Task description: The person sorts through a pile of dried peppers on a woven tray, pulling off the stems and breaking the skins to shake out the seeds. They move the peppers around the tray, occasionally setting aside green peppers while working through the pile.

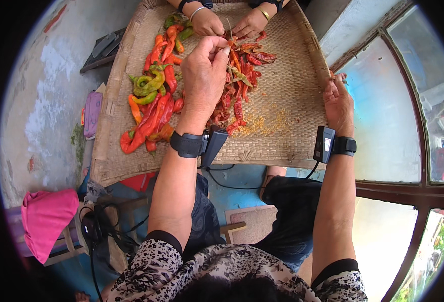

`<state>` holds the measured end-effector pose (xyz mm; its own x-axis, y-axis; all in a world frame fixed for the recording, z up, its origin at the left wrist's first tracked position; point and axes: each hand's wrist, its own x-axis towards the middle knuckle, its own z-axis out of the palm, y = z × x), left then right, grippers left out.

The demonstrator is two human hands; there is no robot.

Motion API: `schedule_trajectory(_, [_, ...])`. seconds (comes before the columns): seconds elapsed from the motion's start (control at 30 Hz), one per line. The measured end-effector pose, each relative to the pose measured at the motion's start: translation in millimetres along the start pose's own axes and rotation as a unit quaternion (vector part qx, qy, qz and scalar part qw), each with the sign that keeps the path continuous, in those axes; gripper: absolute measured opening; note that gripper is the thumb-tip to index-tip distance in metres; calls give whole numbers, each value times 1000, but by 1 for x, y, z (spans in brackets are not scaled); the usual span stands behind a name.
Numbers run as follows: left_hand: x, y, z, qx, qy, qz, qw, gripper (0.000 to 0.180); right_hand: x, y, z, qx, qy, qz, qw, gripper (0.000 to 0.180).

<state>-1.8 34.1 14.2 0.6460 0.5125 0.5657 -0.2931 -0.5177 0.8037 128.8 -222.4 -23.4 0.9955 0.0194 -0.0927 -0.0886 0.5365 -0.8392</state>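
Observation:
A pile of dried red chili peppers (238,95) lies in the middle of a large woven bamboo tray (287,75). My left hand (206,75) reaches over the pile, thumb and forefinger pinched on a dried chili (232,44) at its far end. Beyond the tray's right rim is my right hand (338,105), fingers curled up around a small shrivelled dark-red scrap that looks like dried chili (338,77). Fresh red chilies (154,121) and twisted green ones (149,83) fill the tray's left side. Loose yellow seeds (264,123) are scattered right of the pile.
Another person's two hands (207,21) work at the pile's far end. A window (383,100) stands close on the right, a bare wall (40,100) on the left. A stool with black cables (98,221) and a pink cloth (48,219) sit lower left.

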Motion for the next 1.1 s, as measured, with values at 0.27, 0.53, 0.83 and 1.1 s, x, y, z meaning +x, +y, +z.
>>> schedule_trajectory(0.27, [-3,-3,6,-32,-32,-32,998,9,-39,30,44,-366,-218,-73,902,44])
schedule_trajectory(0.53, [-6,2,6,-116,-56,-92,987,8,-68,53,74,-568,-319,-200,732,18])
schedule_trajectory(0.83, [-2,-9,-6,42,-123,-89,987,11,-19,-5,26,-129,-129,98,978,25])
schedule_trajectory(1.1, [-10,-42,-15,339,-182,77,920,36,-7,3,22,173,-88,133,972,18])
